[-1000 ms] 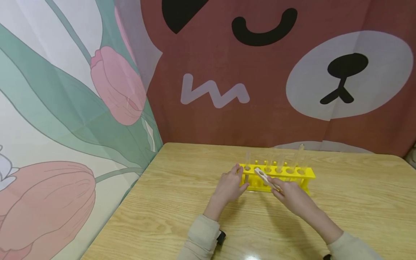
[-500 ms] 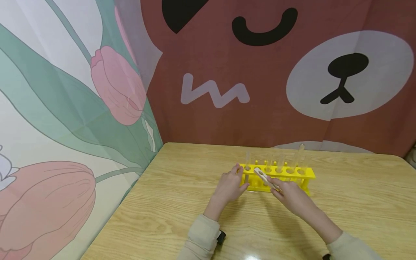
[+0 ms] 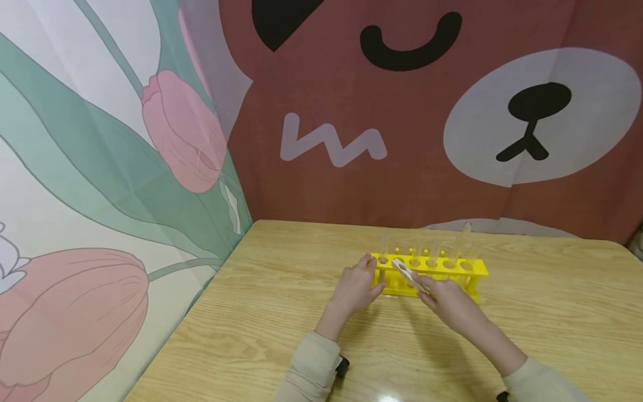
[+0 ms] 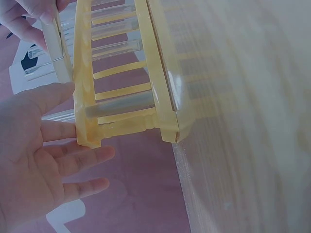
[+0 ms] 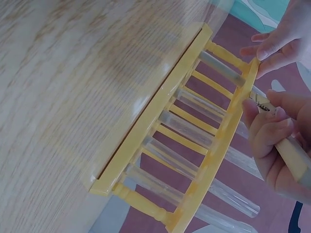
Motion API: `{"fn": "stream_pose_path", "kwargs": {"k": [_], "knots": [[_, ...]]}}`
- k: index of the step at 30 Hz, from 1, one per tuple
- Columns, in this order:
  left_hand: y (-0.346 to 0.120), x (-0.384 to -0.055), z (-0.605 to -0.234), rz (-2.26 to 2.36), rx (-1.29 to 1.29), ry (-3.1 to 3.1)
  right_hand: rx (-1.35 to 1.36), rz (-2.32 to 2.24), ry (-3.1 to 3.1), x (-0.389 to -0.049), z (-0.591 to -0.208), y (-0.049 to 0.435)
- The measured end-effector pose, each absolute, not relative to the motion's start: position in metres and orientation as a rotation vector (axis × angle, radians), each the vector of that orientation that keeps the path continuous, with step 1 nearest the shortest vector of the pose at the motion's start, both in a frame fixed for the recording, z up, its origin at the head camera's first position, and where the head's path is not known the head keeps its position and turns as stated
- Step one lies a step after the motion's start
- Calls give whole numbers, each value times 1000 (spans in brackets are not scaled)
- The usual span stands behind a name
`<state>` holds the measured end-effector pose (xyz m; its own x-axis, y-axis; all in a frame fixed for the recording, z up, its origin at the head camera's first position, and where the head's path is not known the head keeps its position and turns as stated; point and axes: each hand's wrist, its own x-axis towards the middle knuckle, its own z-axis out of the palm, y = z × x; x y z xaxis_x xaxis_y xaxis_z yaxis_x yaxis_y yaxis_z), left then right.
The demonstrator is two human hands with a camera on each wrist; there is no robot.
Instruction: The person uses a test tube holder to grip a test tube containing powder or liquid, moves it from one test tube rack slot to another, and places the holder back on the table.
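A yellow test tube rack [image 3: 477,268] stands on the wooden table with several clear test tubes [image 3: 433,252] upright in it. My left hand [image 3: 354,288] grips the rack's left end; the left wrist view shows thumb and fingers at the top plate, the lower fingers [image 4: 87,189] stretched out. My right hand [image 3: 454,304] holds a wooden test tube clamp [image 3: 409,276] slanted over the top plate, its tip by the second hole from the left. In the right wrist view the clamp's metal spring [image 5: 262,105] shows between the fingers. A greyish tube [image 4: 121,103] stands nearest my left hand.
The wooden table [image 3: 241,335] spreads out in front of and beside the rack. Behind it hangs a brown cloth [image 3: 321,190] with a bear face, and at the left a flowered cloth [image 3: 100,184]. One longer tube [image 3: 464,231] rises above the others at the right.
Hardly anything differs. The clamp's tip has shifted very slightly to the left along the top plate, while the left hand stays at the rack's end.
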<state>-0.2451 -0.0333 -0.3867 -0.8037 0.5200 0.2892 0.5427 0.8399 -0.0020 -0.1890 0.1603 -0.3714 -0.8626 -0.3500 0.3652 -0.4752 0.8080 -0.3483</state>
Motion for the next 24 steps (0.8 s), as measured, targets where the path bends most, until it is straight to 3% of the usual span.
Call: {"fn": "stream_pose_path", "kwargs": {"k": [24], "knots": [[-34, -246, -388, -96, -817, -2728, 672, 615, -2715, -192, -371, 157]]}}
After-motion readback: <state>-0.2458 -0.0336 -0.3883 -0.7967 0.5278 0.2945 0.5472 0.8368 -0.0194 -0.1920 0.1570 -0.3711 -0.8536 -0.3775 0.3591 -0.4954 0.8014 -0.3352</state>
